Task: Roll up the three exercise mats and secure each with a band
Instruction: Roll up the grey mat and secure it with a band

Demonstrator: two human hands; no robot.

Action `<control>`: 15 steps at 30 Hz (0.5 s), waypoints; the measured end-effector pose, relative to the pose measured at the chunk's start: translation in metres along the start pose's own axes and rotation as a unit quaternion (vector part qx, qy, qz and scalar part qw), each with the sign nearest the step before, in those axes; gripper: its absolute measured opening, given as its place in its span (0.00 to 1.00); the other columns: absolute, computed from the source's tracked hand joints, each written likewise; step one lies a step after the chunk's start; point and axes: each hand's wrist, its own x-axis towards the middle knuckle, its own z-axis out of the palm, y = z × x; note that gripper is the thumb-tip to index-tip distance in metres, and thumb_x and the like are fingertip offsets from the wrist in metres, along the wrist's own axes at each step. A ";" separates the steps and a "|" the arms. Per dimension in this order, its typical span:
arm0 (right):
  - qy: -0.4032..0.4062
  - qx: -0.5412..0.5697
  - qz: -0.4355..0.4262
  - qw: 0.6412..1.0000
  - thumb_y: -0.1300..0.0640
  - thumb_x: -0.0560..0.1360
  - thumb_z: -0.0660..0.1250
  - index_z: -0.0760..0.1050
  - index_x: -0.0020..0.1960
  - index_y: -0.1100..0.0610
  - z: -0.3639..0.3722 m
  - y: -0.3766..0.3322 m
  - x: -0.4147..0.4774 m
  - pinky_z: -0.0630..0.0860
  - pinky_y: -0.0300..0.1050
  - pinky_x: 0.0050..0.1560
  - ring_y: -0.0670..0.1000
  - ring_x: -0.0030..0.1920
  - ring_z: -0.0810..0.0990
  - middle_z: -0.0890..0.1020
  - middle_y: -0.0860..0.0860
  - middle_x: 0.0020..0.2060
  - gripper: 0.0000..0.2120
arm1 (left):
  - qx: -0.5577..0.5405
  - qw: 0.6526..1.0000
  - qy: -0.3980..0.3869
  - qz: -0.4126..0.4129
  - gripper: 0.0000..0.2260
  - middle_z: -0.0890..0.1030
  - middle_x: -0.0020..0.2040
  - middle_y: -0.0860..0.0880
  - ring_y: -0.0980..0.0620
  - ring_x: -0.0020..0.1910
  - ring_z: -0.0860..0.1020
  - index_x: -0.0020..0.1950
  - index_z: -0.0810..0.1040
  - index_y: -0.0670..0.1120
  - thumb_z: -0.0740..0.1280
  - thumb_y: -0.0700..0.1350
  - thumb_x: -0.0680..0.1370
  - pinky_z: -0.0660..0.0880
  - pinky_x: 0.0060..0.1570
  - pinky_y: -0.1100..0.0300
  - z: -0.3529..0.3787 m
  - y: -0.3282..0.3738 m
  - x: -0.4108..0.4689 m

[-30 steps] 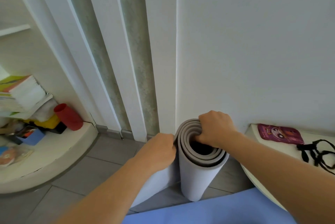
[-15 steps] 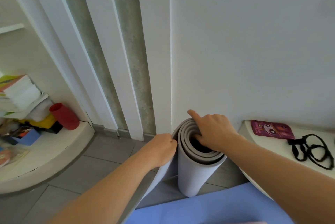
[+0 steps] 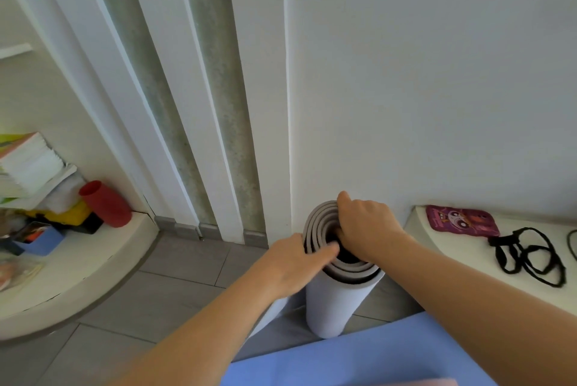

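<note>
Grey mat (image 3: 340, 301) upright by wall (image 3: 437, 73). Right hand (image 3: 365, 226) hooked into core; left hand (image 3: 290, 263) across left rim, grip unclear. Blue mat (image 3: 359, 357) edge at base; floor (image 3: 175, 285) left.

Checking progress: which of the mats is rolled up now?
The grey mat, standing on end by the wall, left hand and right hand on its top. The blue mat lies flat.

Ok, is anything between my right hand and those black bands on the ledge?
Nothing visible. The right hand grips the top of the grey mat; the black bands lie on the white ledge beyond it, with only a purple pouch beside them, nearer the wall.
</note>
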 end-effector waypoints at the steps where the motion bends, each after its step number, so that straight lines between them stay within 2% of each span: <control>1: -0.013 0.005 0.016 1.000 0.56 0.77 0.61 0.64 0.55 0.57 0.000 -0.002 0.001 0.68 0.43 0.35 0.52 0.35 0.73 0.77 0.50 0.40 0.10 | -0.001 1.000 0.012 0.000 0.22 0.80 0.51 0.53 0.56 0.48 0.77 0.57 0.76 0.50 0.62 0.64 0.72 0.74 0.52 0.59 0.002 -0.002 0.003; 2: -0.028 0.011 0.029 0.999 0.55 0.76 0.61 0.64 0.54 0.57 -0.001 -0.004 0.002 0.68 0.42 0.34 0.52 0.36 0.73 0.76 0.50 0.39 0.10 | -0.008 1.000 0.021 -0.006 0.18 0.79 0.47 0.52 0.56 0.45 0.76 0.53 0.75 0.48 0.64 0.59 0.72 0.74 0.47 0.60 0.002 -0.002 0.006; 4: -0.059 0.030 0.042 0.997 0.54 0.76 0.61 0.64 0.54 0.58 -0.005 -0.005 0.001 0.68 0.43 0.36 0.53 0.39 0.75 0.76 0.51 0.41 0.11 | -0.010 0.999 0.036 -0.021 0.09 0.75 0.42 0.51 0.55 0.38 0.73 0.48 0.72 0.46 0.63 0.51 0.74 0.69 0.37 0.62 -0.001 -0.002 0.010; 7: -0.100 0.024 0.024 0.994 0.47 0.77 0.62 0.65 0.57 0.58 -0.015 0.003 -0.001 0.69 0.44 0.41 0.54 0.49 0.78 0.77 0.52 0.50 0.17 | 0.007 0.999 0.041 0.003 0.05 0.74 0.42 0.51 0.56 0.38 0.72 0.48 0.70 0.48 0.60 0.48 0.76 0.66 0.36 0.63 -0.005 -0.001 0.012; 9: -0.084 -0.034 -0.038 0.995 0.43 0.75 0.63 0.64 0.62 0.57 -0.022 0.008 -0.001 0.73 0.44 0.44 0.53 0.51 0.78 0.77 0.51 0.53 0.23 | 0.037 0.998 0.037 0.023 0.06 0.75 0.43 0.52 0.57 0.38 0.72 0.52 0.70 0.48 0.59 0.49 0.78 0.67 0.35 0.63 -0.005 0.000 0.012; 11: -0.055 -0.062 -0.154 0.985 0.44 0.73 0.66 0.60 0.70 0.54 -0.023 0.010 0.002 0.75 0.46 0.50 0.53 0.56 0.77 0.74 0.49 0.60 0.30 | 0.077 0.996 0.028 0.040 0.08 0.75 0.43 0.51 0.57 0.37 0.72 0.55 0.69 0.47 0.58 0.48 0.78 0.66 0.33 0.63 -0.005 0.003 0.014; 12: -0.046 -0.069 -0.217 0.973 0.45 0.73 0.67 0.60 0.70 0.52 -0.021 0.009 0.004 0.75 0.47 0.51 0.53 0.56 0.76 0.73 0.49 0.61 0.31 | 0.097 0.994 0.019 0.049 0.08 0.74 0.42 0.51 0.56 0.36 0.72 0.55 0.69 0.47 0.58 0.48 0.78 0.66 0.33 0.63 -0.006 0.004 0.016; 13: -0.037 -0.079 -0.260 0.962 0.46 0.73 0.66 0.63 0.68 0.51 -0.019 0.009 0.007 0.75 0.46 0.50 0.52 0.54 0.76 0.75 0.49 0.58 0.27 | 0.116 0.992 0.012 0.056 0.08 0.73 0.41 0.52 0.57 0.35 0.71 0.55 0.68 0.46 0.58 0.48 0.79 0.65 0.32 0.63 -0.006 0.005 0.018; 15: -0.012 -0.082 -0.272 0.959 0.46 0.75 0.63 0.68 0.60 0.53 -0.019 0.010 0.011 0.72 0.45 0.44 0.52 0.48 0.77 0.76 0.49 0.51 0.18 | 0.126 0.990 0.019 0.065 0.08 0.73 0.40 0.52 0.57 0.35 0.71 0.54 0.68 0.47 0.58 0.50 0.79 0.65 0.32 0.64 -0.003 0.003 0.021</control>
